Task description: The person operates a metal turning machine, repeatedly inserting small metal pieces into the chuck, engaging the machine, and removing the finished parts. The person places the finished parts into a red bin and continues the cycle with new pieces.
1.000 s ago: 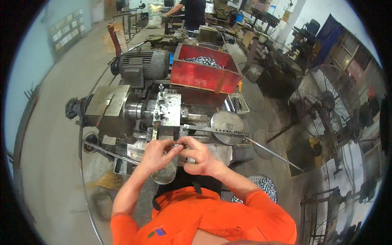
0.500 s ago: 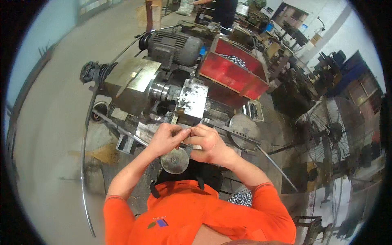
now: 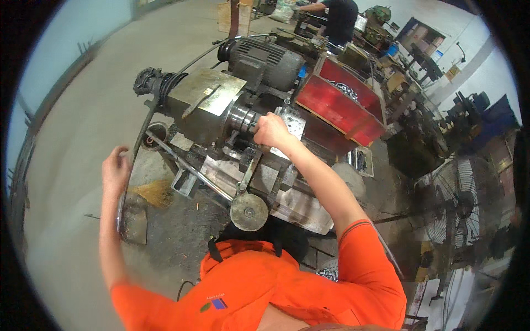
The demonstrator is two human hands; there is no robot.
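My right hand (image 3: 271,130) is over the machine, its fingers bent together right at the front of the round metal spindle chuck (image 3: 241,119). Whatever those fingers hold is hidden by the hand. Beneath my right wrist lies the flat metal tool block (image 3: 292,122) of this lathe-like machine. Off to the left, my left hand (image 3: 115,172) is raised beside a long bent metal lever (image 3: 136,151). Its fingers are half curled and apart, with nothing seen in them; contact with the lever is unclear. A round handwheel disc (image 3: 249,212) sits in front of my body.
Behind the spindle stands an electric motor (image 3: 265,63). A red bin (image 3: 326,96) holding shiny metal parts is at the back right. A caged fan (image 3: 455,201) stands at right, a straw broom (image 3: 152,193) lies left, and another person (image 3: 339,22) is far back.
My hands, together in front of the machine before, have parted. The right one has gone forward to the chuck; the left has swung out to the lever. The view has shifted somewhat.
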